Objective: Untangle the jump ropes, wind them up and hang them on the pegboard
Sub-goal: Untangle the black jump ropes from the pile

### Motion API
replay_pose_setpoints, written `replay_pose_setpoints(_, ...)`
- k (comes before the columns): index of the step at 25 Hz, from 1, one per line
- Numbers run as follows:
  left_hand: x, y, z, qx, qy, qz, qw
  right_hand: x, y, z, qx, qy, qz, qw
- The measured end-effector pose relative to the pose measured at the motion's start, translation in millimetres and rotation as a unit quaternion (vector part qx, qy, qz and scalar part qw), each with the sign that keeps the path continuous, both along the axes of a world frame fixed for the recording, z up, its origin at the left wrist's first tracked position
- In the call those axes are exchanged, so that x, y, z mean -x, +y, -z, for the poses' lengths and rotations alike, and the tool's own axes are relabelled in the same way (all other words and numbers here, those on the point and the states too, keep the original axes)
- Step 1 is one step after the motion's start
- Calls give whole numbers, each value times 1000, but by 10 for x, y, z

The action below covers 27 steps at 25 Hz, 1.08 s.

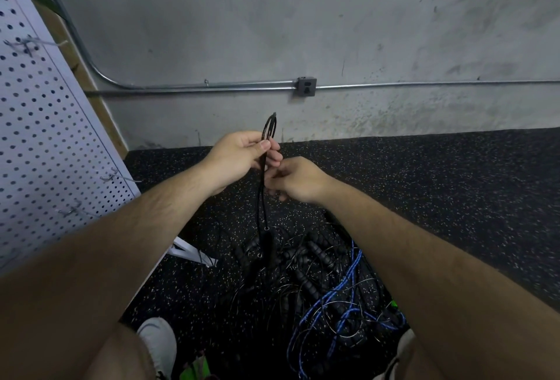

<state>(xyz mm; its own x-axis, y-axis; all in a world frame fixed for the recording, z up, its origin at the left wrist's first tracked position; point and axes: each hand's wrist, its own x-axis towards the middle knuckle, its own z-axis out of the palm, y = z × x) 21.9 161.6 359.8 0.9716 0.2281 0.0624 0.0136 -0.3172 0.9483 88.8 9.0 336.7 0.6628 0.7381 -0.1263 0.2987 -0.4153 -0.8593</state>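
My left hand (239, 157) pinches a folded bundle of thin black jump rope (269, 128) between thumb and fingers, its loops sticking up above the hand. Strands hang straight down from the hand to two black handles (268, 244) dangling over the pile. My right hand (294, 179) sits just right of the strands with fingers curled at them; whether it grips the rope is hidden. Below lies a tangled pile of black ropes (306, 276) and blue ropes (342, 307) on the floor. A white pegboard (42, 125) leans at the left.
Metal hooks (121, 178) stick out of the pegboard. A grey concrete wall carries a conduit pipe and an outlet box (306, 86). Black speckled rubber flooring (439, 185) spreads to the right. White shoes (159, 340) stand near the bottom, and a green item (197, 369) lies beside them.
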Motion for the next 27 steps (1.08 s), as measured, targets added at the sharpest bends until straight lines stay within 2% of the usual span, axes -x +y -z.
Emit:
replay_pose_setpoints(3, 16, 45, -7, 23, -6, 3, 1000, -32, 13, 1, -40, 49, -8, 998)
replay_pose_setpoints(7, 25, 58, -7, 26, -6, 21, 999, -29, 12, 12, -57, 47, -37, 997)
replay_pose_setpoints(12, 9, 82, -34, -3, -18, 0, 1000, -42, 56, -35, -79, 30, 24, 996)
replay_pose_setpoints(15, -6, 116, -64, 22, -44, -16, 999, -43, 57, -37, -81, 31, 13, 996)
replay_pose_setpoints(21, 11, 81, -158, 71, -75, -7, 995, -4, 147, 64, -32, -79, 21, 996)
replay_pose_setpoints(27, 83, 166, 78, 109, 43, 33, 993, -7, 127, -267, -91, -136, 89, 982)
